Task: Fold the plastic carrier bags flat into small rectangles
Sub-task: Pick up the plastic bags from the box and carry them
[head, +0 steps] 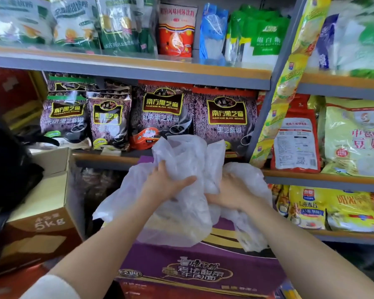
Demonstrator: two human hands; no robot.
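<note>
A loose bundle of thin, translucent white plastic carrier bags (181, 156) is held up in front of me, above a purple carton (194, 268). My left hand (164, 182) grips the bundle from the left, thumb across its front. My right hand (229, 193) grips it from the right, partly wrapped in the film. The bags are crumpled and unfolded; loose ends hang down on both sides, and one sheet droops onto the carton top.
Grey shop shelves (138, 72) packed with food packets stand directly behind the bags. A brown cardboard box marked 5kg (41, 225) sits at the left with a black object (7, 167) on it. More yellow packets (333, 208) fill the shelves at the right.
</note>
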